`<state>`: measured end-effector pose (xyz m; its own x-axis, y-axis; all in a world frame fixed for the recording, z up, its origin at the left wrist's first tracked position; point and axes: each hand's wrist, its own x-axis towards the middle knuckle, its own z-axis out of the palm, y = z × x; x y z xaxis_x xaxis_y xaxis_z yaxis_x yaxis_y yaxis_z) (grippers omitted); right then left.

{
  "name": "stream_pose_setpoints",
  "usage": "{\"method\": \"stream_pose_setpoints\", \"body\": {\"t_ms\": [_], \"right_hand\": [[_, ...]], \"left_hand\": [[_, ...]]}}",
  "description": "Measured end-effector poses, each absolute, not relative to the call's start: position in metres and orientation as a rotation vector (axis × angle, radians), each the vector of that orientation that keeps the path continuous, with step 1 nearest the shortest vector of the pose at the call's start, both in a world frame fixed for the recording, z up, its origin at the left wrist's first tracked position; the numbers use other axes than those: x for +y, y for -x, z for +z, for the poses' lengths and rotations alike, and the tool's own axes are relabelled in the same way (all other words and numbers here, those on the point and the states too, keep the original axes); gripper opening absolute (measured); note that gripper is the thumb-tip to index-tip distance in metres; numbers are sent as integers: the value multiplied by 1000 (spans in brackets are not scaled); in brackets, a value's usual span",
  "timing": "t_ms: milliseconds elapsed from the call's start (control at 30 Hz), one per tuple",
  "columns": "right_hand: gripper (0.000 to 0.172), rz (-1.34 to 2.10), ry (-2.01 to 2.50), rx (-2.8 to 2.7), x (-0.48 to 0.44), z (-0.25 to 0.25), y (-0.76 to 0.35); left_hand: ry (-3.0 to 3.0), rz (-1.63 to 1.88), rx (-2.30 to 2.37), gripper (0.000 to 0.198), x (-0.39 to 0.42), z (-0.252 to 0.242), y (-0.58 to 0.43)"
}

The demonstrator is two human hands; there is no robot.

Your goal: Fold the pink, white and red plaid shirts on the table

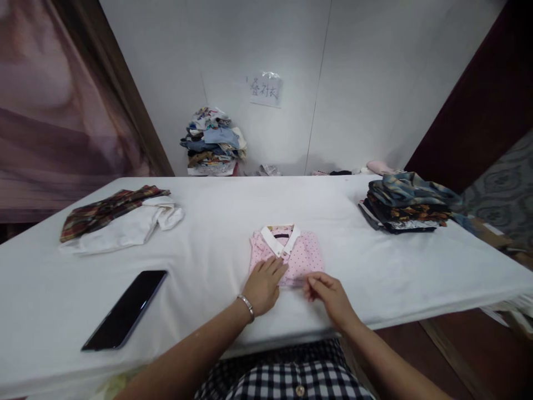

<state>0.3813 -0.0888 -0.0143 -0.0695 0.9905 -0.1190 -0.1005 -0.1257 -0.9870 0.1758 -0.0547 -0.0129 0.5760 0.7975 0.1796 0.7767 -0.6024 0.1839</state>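
Shirt: a pink dotted shirt (291,255) with a white collar is seen folded into a small rectangle, lying flat near the front edge of the white table (216,216), collar turned toward the far side.
Left hand: the left hand (263,284) is laid open and flat, palm down, with the fingers stretched over the near left part of the shirt; nothing is gripped.
Right hand: the right hand (330,294) is held at the near right corner of the shirt, fingers bent together and fingertips touching the cloth edge; whether cloth is pinched between them cannot be told.
Wrist: a metal bracelet (246,304) is worn on the left wrist.
Phone: a dark phone (125,309) is placed face up on the table, well to the left of the hands and nearer the front edge.
Left of table: a plaid garment (108,208) is draped over a white garment (120,230), both loosely laid.
Right of table: a stack of folded patterned clothes (408,203) is set near the far right corner, well apart from the shirt.
Behind table: a heap of mixed clothes (214,141) is piled against the wall, just left of and below a paper sign (265,89) that is taped up.
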Motion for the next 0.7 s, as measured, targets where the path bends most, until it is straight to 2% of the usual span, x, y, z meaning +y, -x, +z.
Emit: {"method": "stream_pose_setpoints", "body": {"t_ms": [100, 167, 333, 500, 633, 700], "right_hand": [[36, 1844, 1123, -775, -108, -12, -369], [40, 1945, 1066, -634, -109, -10, -363], [38, 1860, 850, -487, -81, -2, -350], [28, 1632, 869, -284, -66, -10, -331], [15, 1549, 863, -287, -63, -15, -334], [14, 1580, 836, -317, -60, -13, -345]], "left_hand": [[-2704, 347, 1327, 57, -42, -5, -177], [-2679, 382, 1342, 58, -35, 8, -181], [-2715, 371, 1331, 57, -52, 28, -207], [-2797, 269, 1368, 59, -76, -6, -224], [-2902, 634, 1232, 68, -77, -17, -214], [-2887, 870, 1106, 77, -75, -11, -206]]}}
